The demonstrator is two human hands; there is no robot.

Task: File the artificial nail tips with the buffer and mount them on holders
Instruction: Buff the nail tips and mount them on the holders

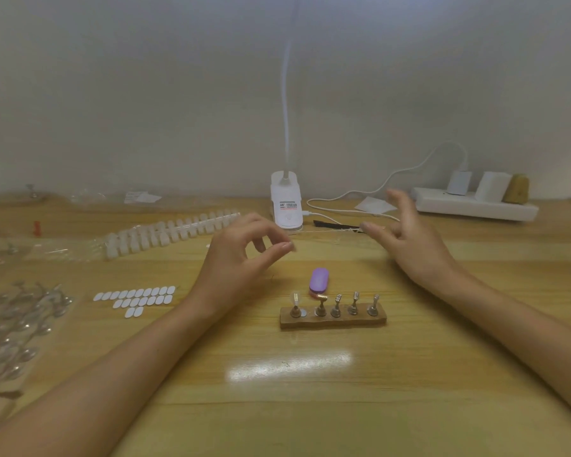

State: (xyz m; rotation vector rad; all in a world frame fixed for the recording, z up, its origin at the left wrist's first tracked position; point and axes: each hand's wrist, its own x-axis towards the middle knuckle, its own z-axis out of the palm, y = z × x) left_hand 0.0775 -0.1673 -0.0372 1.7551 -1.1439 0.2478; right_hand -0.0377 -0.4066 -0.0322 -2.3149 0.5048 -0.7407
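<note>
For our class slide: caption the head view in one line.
Person's left hand and right hand hover near purple buffer and holder stand.

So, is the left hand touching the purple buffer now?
Apart. The head view shows bare table between the left hand and the purple buffer, which lies behind the holder block.

Wooden table [310, 390] bearing: purple buffer [319, 280] just behind a wooden base [333, 319] of five holders, leftmost carrying a nail tip [295, 299]; strip of nail tips [172, 230] far left; left hand [241, 255] loosely curled, right hand [406, 239] spread, both raised, holding nothing visible.
</note>
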